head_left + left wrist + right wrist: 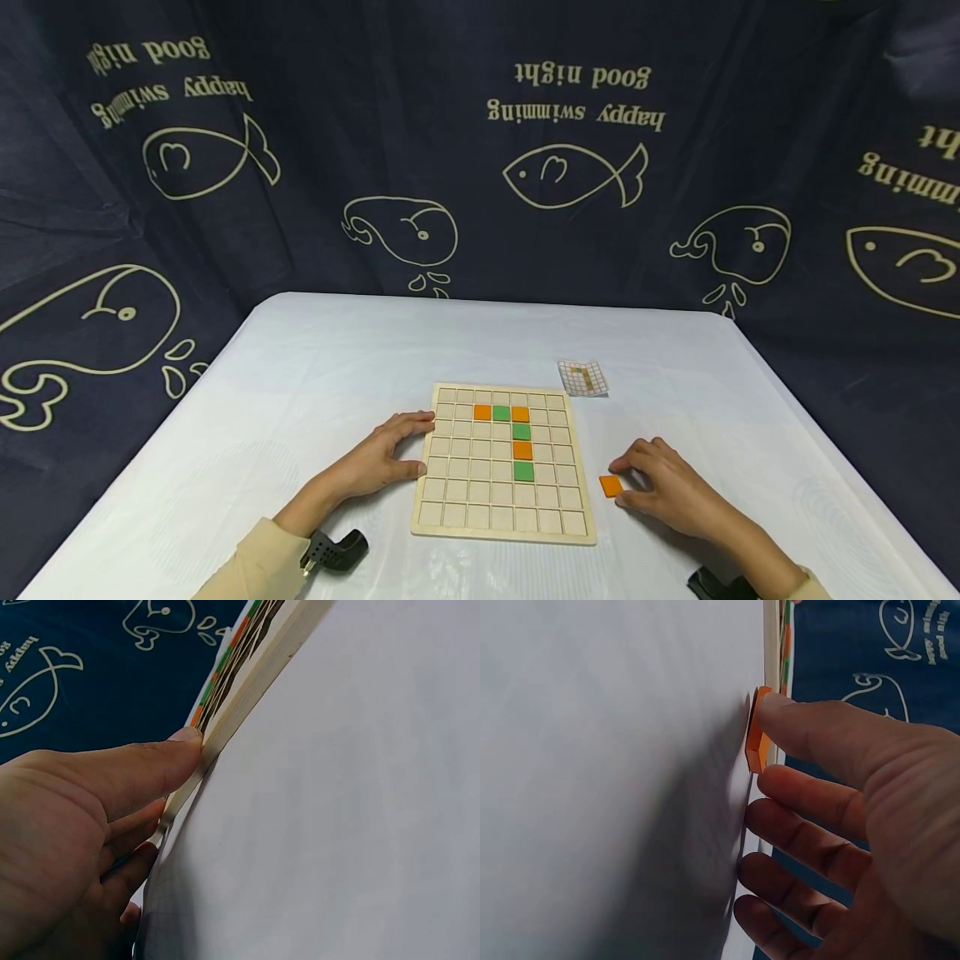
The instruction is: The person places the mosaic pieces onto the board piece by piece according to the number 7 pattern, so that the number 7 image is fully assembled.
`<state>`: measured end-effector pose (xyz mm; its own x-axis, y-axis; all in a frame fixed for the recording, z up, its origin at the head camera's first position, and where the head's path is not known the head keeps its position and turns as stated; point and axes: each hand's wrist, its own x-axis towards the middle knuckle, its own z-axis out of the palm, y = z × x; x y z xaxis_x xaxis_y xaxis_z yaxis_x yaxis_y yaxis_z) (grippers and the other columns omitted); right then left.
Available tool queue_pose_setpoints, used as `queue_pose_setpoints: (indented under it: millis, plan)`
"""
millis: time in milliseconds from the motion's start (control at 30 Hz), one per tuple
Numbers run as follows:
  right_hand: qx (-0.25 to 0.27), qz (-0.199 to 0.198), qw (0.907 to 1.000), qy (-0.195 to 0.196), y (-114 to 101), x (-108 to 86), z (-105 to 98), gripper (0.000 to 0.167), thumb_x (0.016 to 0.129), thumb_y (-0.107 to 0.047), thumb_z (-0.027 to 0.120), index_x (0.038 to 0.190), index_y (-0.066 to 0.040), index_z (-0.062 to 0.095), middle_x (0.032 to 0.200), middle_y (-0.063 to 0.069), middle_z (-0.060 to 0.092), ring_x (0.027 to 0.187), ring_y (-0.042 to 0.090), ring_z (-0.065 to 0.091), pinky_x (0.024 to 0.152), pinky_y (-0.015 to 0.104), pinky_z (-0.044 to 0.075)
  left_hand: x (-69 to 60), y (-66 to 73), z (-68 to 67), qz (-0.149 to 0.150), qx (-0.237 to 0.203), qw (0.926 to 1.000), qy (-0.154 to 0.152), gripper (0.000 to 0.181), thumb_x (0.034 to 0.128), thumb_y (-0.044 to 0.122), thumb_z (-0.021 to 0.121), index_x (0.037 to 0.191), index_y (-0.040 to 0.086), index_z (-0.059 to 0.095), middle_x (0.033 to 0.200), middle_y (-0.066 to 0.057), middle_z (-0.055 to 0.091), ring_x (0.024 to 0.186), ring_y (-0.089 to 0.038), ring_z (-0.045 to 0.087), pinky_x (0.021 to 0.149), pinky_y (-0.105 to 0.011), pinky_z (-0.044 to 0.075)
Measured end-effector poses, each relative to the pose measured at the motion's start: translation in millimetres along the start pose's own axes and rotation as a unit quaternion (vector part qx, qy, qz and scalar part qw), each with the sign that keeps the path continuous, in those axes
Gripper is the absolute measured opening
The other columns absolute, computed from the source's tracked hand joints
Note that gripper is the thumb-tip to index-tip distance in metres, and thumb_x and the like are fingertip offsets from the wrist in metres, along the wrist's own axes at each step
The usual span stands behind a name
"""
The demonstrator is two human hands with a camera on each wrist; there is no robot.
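A square wooden grid board (450, 493) lies on the table, with orange and green tiles forming a row near its far edge and a column running toward me. My left hand (377, 457) rests against the board's left edge, fingers and thumb spread apart along it. In the left wrist view the thumb (154, 769) touches the board's pale side (251, 694). To the right of the board, my right hand (670, 490) pinches a loose orange tile (611, 486) between thumb and index finger. The right wrist view shows that orange tile (757, 739) between those fingertips, slightly tilted.
A small card (583, 378) printed with a grid and a coloured pattern lies beyond the board's far right corner. White cloth covers the table (337, 350). A dark curtain (450, 150) with fish drawings hangs behind it.
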<state>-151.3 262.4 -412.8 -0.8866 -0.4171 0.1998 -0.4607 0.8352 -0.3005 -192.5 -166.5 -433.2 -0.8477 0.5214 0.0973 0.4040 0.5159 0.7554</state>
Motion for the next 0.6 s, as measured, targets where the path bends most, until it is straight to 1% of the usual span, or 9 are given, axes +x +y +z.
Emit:
queue_pose_setpoints:
  millis: [200,600]
  plan:
    - [-0.006,0.001,0.9999,-0.009,1.6,-1.5,0.8,0.028,0.07,-0.027,0.081,0.095,-0.023,0.069,0.094,-0.017,0.057,0.085,0.0,0.041,0.076,0.026,0.044,0.5,0.0,0.3,-0.001,0.002,1.0,0.001,0.06,0.0827,0.022,0.071,0.136,0.006,0.048,0.151,-0.006,0.036,0.142,-0.035,0.025,0.112,-0.062,0.019]
    - [-0.008,-0.017,0.9998,0.001,3.3,-3.0,1.8,0.025,0.071,-0.022,0.08,0.093,-0.024,0.069,0.092,-0.017,0.057,0.083,-0.001,0.04,0.074,0.024,0.043,0.3,0.7,0.5,0.001,0.005,1.0,0.003,0.059,0.0826,0.022,0.071,0.135,0.007,0.049,0.15,-0.006,0.036,0.142,-0.035,0.025,0.111,-0.062,0.019]
